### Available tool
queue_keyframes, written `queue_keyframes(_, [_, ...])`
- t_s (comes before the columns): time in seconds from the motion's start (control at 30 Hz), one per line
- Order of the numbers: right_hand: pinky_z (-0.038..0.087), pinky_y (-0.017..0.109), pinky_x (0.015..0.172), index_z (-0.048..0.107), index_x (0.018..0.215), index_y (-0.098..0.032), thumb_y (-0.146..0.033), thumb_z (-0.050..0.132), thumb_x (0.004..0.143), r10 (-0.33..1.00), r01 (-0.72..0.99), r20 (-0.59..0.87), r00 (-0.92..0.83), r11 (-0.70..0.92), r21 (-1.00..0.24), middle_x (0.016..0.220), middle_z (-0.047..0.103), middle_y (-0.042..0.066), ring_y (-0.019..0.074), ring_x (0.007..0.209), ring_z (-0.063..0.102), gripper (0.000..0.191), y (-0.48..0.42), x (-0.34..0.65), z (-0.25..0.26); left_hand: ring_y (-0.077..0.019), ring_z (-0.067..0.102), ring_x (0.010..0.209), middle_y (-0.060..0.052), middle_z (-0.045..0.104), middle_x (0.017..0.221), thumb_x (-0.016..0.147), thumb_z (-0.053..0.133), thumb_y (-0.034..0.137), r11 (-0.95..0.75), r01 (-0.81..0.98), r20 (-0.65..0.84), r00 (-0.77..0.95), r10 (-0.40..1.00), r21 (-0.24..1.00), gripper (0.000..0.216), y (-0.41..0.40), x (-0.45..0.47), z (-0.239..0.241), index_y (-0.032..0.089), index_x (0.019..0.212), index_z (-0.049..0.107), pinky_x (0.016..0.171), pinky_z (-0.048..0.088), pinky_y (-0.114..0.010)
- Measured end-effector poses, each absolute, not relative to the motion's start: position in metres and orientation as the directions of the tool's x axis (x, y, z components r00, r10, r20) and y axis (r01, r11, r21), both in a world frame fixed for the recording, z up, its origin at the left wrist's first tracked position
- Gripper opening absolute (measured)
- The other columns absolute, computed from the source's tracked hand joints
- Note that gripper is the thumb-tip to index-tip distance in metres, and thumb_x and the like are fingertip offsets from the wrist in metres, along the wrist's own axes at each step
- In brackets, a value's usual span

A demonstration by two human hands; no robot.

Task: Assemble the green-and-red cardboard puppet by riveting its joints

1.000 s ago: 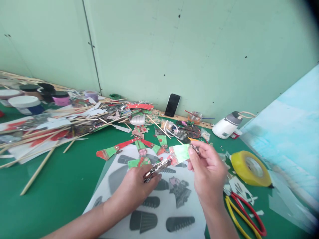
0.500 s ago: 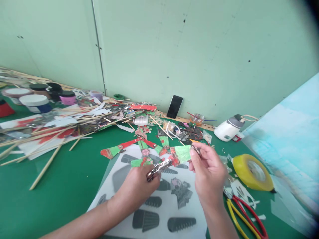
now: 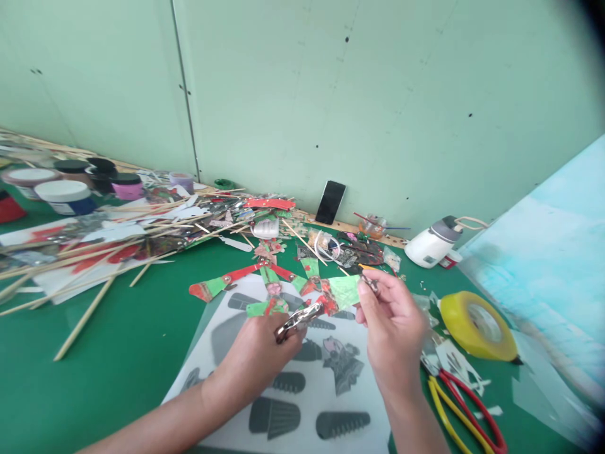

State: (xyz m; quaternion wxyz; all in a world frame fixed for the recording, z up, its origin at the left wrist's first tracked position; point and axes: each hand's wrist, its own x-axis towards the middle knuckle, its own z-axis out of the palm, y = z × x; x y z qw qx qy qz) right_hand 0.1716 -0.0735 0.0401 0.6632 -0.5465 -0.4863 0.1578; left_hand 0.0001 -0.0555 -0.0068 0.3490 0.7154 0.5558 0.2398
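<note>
A shiny metal hand tool (image 3: 302, 315) is in my left hand (image 3: 265, 353), fingers wrapped round its lower end. Its upper end meets the red-patterned edge of a green painted cutout piece (image 3: 345, 290). My right hand (image 3: 392, 315) pinches that piece by its other end, where a dark patterned bit shows between thumb and fingers. Just beyond lies a jointed cutout figure (image 3: 242, 270) with red and green limbs fixed by metal fasteners. Under both hands is a white sheet (image 3: 312, 391) printed with grey shapes.
Pliers with red and yellow handles (image 3: 466, 403) and a yellow tape roll (image 3: 478, 326) lie at right. A white bottle (image 3: 432, 243) stands behind them. A phone (image 3: 331, 202) leans on the wall. Paint jars (image 3: 65, 197), sticks and cutouts (image 3: 118, 236) crowd the left.
Almost nothing differs. The whole view has shifted very slightly, and both hands keep the same hold on the metal tool and the green cutout piece.
</note>
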Motion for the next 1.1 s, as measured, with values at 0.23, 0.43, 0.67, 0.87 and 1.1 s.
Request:
queue_keyframes(0.23, [0.045,0.022,0.042,0.064,0.101,-0.017,-0.031,0.065,0.080,0.743,0.323,0.475,0.472,0.355,-0.877,0.060,0.056,-0.003,0.0094,0.046,0.050,0.025,-0.0732,0.1712,0.0386,-0.0099,0.021,0.051,0.006,0.027,0.050,0.079,0.050,0.048,-0.100,0.612,-0.078,0.257,0.963,0.785,0.044,-0.0551,0.0001,-0.0089,0.021,0.054,0.027,0.046,0.018,-0.024])
queue_keyframes(0.43, [0.045,0.022,0.042,0.061,0.107,-0.018,-0.028,0.063,0.082,0.744,0.324,0.486,0.459,0.369,-0.871,0.058,0.051,-0.005,0.0089,0.044,0.049,0.027,-0.0727,0.1696,0.0384,-0.0092,0.029,0.045,0.005,0.037,0.046,0.081,0.047,0.047,-0.109,0.610,-0.092,0.288,0.953,0.785,0.041,-0.0532,-0.0004,-0.0059,0.020,0.052,0.034,0.045,0.023,-0.024])
queue_keyframes(0.67, [0.046,0.020,0.042,0.063,0.106,-0.017,-0.027,0.063,0.082,0.736,0.361,0.495,0.461,0.355,-0.863,0.061,0.053,-0.004,0.0081,0.045,0.050,0.026,-0.0747,0.1673,0.0398,-0.0107,0.042,0.041,0.001,0.053,0.044,0.083,0.042,0.047,0.032,0.573,-0.242,0.293,0.925,0.819,0.041,-0.0538,0.0006,-0.0083,0.020,0.052,0.043,0.045,0.032,-0.024])
queue_keyframes(0.87, [0.045,0.020,0.042,0.063,0.106,-0.018,-0.028,0.064,0.082,0.754,0.330,0.468,0.462,0.344,-0.879,0.062,0.053,-0.004,0.0085,0.048,0.049,0.026,-0.0736,0.1690,0.0377,-0.0091,0.025,0.046,0.006,0.027,0.044,0.077,0.046,0.037,-0.075,0.603,-0.125,0.283,0.951,0.794,0.037,-0.0535,0.0008,-0.0107,0.021,0.051,0.025,0.045,0.019,-0.025])
queue_keyframes(1.1, [0.043,0.022,0.045,0.059,0.110,-0.018,-0.035,0.061,0.085,0.797,0.212,0.410,0.444,0.351,-0.912,0.062,0.054,-0.003,0.0094,0.048,0.050,0.030,-0.0747,0.1678,0.0399,-0.0091,0.019,0.050,0.006,0.021,0.049,0.071,0.050,0.033,0.003,0.538,-0.154,0.235,0.960,0.843,0.036,-0.0535,0.0038,-0.0140,0.021,0.052,0.023,0.045,0.016,-0.025])
